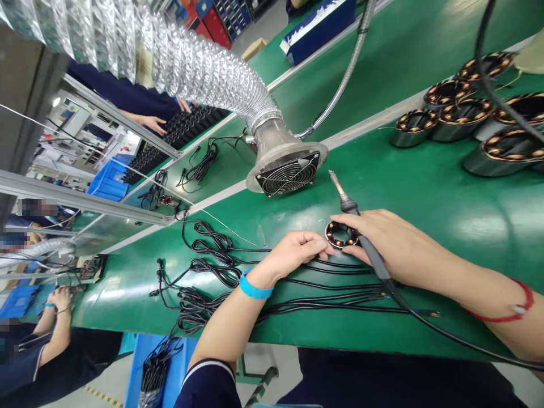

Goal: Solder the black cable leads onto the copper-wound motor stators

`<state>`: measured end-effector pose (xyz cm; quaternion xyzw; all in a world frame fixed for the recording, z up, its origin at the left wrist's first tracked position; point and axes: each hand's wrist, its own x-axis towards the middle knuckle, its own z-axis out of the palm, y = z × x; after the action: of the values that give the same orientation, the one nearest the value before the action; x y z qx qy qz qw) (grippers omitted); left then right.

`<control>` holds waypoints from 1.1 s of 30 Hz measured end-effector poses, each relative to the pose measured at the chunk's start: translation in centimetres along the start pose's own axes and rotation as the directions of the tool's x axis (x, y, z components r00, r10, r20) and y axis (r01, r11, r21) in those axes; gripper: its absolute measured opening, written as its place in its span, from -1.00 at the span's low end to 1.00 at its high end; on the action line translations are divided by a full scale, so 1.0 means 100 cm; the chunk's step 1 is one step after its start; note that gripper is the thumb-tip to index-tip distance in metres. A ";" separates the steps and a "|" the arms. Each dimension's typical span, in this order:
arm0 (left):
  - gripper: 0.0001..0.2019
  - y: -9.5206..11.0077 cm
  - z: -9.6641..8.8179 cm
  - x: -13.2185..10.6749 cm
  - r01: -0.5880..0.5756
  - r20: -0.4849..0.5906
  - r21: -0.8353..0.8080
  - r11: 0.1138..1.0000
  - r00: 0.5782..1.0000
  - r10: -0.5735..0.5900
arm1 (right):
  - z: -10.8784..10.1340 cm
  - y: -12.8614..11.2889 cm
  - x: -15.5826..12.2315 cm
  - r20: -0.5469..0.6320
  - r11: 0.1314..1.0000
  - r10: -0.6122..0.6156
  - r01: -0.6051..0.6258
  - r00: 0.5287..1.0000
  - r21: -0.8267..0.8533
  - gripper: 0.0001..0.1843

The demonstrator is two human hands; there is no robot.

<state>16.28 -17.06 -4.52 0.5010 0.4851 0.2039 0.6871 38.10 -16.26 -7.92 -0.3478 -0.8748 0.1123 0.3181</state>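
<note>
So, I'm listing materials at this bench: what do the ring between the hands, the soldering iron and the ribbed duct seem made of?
Wound ring: orange sheen suggests copper windings; the dark inner part is unclear.
Soldering iron: dull, discoloured metal tip; matte dark handle, probably plastic or rubber.
Ribbed duct: crinkled, mirror-bright silver skin, probably aluminium foil.

Looks like a factory workshop: shows a green counter (442, 212), foil exhaust duct (204, 71), soldering iron (370, 252), copper-wound stators (488, 161).

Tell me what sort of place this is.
Probably an electric-motor assembly workshop: a soldering iron in the right hand, copper-wound stators on the green workbench, and a flexible foil duct above it.
</note>
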 end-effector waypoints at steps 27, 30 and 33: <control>-0.75 0.018 0.000 -0.030 -0.206 -0.057 0.174 0.963 0.974 0.218 | -0.033 -0.055 0.019 -0.090 0.532 0.572 -0.285 0.815 0.797 -0.60; -0.72 0.017 0.001 -0.028 -0.179 -0.040 0.192 0.965 0.981 0.190 | -0.035 -0.055 0.017 -0.111 0.568 0.603 -0.327 0.790 0.755 -0.64; -0.62 0.014 0.004 -0.026 -0.211 -0.002 0.164 0.964 0.977 0.214 | -0.032 -0.053 0.017 -0.062 0.550 0.583 -0.338 0.810 0.764 -0.64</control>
<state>15.78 -18.69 -2.10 0.6024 0.4504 0.2409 0.6134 36.31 -19.12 -2.46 -0.4265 -0.5716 0.4710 0.5192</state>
